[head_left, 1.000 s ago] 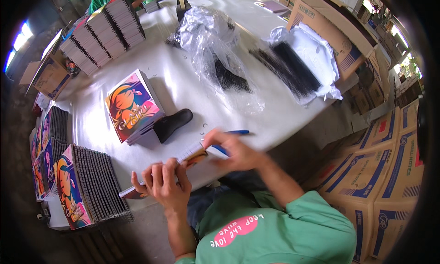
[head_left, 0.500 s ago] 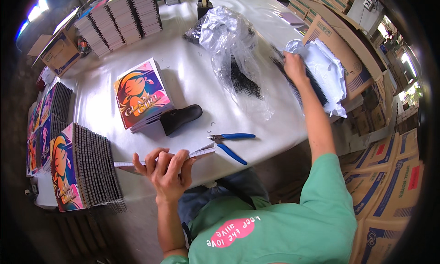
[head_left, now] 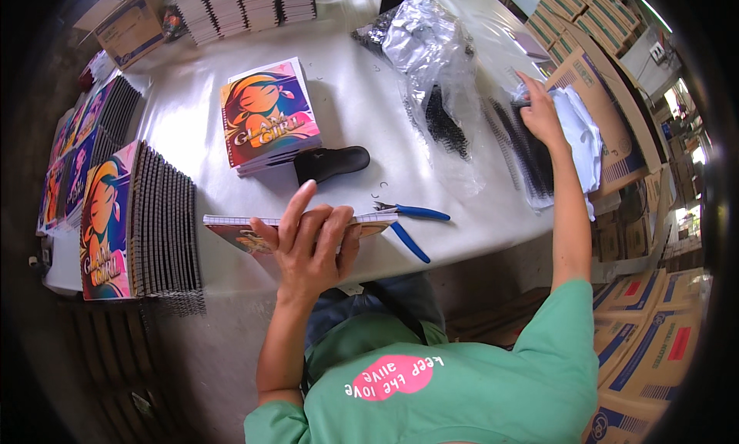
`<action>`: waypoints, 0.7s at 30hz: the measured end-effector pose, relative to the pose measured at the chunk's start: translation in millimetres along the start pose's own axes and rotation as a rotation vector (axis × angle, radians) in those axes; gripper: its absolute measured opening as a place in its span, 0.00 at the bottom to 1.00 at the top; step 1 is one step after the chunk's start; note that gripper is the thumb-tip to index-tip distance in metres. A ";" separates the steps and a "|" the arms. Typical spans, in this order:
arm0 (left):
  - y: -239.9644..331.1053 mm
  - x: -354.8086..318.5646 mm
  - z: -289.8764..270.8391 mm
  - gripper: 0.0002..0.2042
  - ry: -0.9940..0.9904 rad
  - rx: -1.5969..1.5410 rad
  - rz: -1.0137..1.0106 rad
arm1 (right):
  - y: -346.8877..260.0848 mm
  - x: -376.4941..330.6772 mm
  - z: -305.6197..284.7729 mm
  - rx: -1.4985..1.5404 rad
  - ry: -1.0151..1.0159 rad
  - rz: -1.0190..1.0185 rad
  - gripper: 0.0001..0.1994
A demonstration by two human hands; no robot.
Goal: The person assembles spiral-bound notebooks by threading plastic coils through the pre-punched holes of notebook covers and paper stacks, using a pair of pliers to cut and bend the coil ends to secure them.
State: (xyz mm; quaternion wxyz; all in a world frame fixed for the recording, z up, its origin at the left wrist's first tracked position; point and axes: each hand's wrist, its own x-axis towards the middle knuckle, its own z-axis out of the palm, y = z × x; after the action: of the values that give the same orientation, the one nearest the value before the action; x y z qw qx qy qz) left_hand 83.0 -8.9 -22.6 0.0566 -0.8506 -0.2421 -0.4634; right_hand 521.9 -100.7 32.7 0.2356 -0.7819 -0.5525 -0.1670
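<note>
The left hand [head_left: 310,247] has its fingers wrapped round a notebook [head_left: 237,234] by the near side of the table [head_left: 350,93], the page edge running left to right. The loose black coils [head_left: 533,165] lie well off to the right and farther in, lengthwise away from the person, roughly crosswise to the notebook. The right hand [head_left: 543,119] is nearer, over their far end; from here I cannot tell whether it grips one.

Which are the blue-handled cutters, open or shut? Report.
Open: the blue-handled cutters lie on the white table with their handles spread apart in a V; the jaw tips are too small to judge.
</note>
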 end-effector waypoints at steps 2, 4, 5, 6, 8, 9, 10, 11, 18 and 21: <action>4.1 -3.0 2.3 0.11 0.022 0.011 -0.010 | -3.3 -2.1 -11.1 0.073 0.132 0.086 0.28; 6.6 -6.3 5.5 0.12 0.067 0.045 -0.040 | -63.9 -7.6 -41.3 0.147 0.236 0.207 0.26; 7.6 -5.9 6.5 0.12 0.080 0.051 -0.052 | -96.9 -16.2 -55.3 0.235 0.187 0.153 0.24; 9.6 -2.3 7.1 0.13 0.095 0.039 -0.055 | -118.6 -28.5 -57.2 0.415 0.136 0.042 0.21; 10.3 -0.4 7.3 0.15 0.113 0.011 -0.060 | -168.5 -48.7 -61.7 0.723 -0.075 -0.108 0.14; 7.3 -2.3 7.1 0.16 0.115 0.003 -0.062 | -195.3 -58.0 -61.8 0.845 -0.223 -0.143 0.11; 4.8 -4.2 5.5 0.17 0.119 0.005 -0.065 | -207.9 -65.2 -51.7 0.781 -0.390 -0.159 0.08; 5.7 -2.8 5.0 0.17 0.114 -0.009 -0.067 | -219.4 -72.3 -42.4 0.788 -0.389 -0.125 0.09; 10.1 1.4 0.3 0.19 0.104 -0.007 -0.063 | -231.4 -86.4 -2.3 0.901 -0.175 -0.149 0.10; 10.3 2.1 -1.3 0.20 0.104 0.003 -0.081 | -233.0 -84.2 -11.1 0.968 -0.407 -0.131 0.10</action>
State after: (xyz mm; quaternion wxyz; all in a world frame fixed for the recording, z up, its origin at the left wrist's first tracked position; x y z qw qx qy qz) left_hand 87.8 -17.6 -18.8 0.0516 -0.8148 -0.2739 -0.5083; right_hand 274.2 -108.1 40.9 0.4465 -0.5643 -0.6486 0.2481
